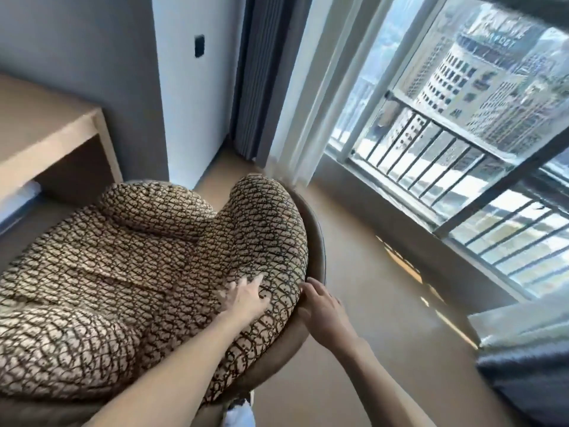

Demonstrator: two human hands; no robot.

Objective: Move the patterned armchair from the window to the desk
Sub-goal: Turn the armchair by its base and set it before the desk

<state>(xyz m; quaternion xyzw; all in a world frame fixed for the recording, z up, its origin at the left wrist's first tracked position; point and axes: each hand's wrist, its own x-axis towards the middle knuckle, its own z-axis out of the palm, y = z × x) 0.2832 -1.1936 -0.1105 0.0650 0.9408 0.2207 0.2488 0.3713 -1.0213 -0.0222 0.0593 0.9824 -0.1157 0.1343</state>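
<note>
Head view, the only one supplied: the patterned armchair stands on the tan floor, filling the lower left of the frame. Its padded cushion carries a dark interlocking print on beige and sits inside a smooth brown shell whose rim shows along the chair's right side. The far end of the chair lies just beside the open underside of the desk, a light wooden unit set against the grey wall at the left edge. The window, with a dark railing outside the glass and tall buildings beyond, runs along the right side, well apart from the chair across bare floor. Grey curtains hang in the corner between wall and window. The left hand lies flat on the cushion near the chair's right edge, fingers extended and slightly spread, pressing on the fabric and clasping nothing. The right hand is at the shell's rim just beside it, fingers curled over the edge in a grip on the chair. A grey upholstered piece occupies the lower right corner; motion blur obscures its details.
</note>
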